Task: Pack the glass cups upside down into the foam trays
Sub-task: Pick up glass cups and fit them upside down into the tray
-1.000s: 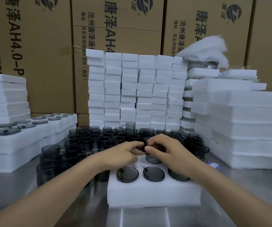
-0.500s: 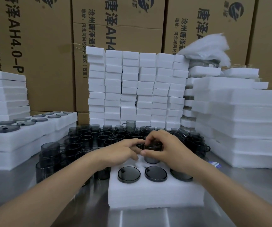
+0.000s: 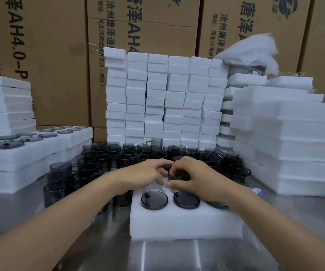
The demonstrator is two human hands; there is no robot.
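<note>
Head view: my two hands meet over the back row of the foam tray, the right hand curled round a dark glass cup, the left hand pinching its other side (fingers hide much of the grip). Two upturned cups sit in the tray's front row. Loose cups crowd the steel surface behind.

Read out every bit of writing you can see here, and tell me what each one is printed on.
"AH4.0-P", sideways, on the left carton
"唐泽通信科技有", smaller, on the same carton, cut off at both ends
"唐泽AH4" on the middle carton, the rest hidden by the foam stack
"地址:河北河间经济开发区(西区)" on the middle carton
"唐泽A" on the right carton, the rest hidden
Blue label on the table: too small to read
</note>
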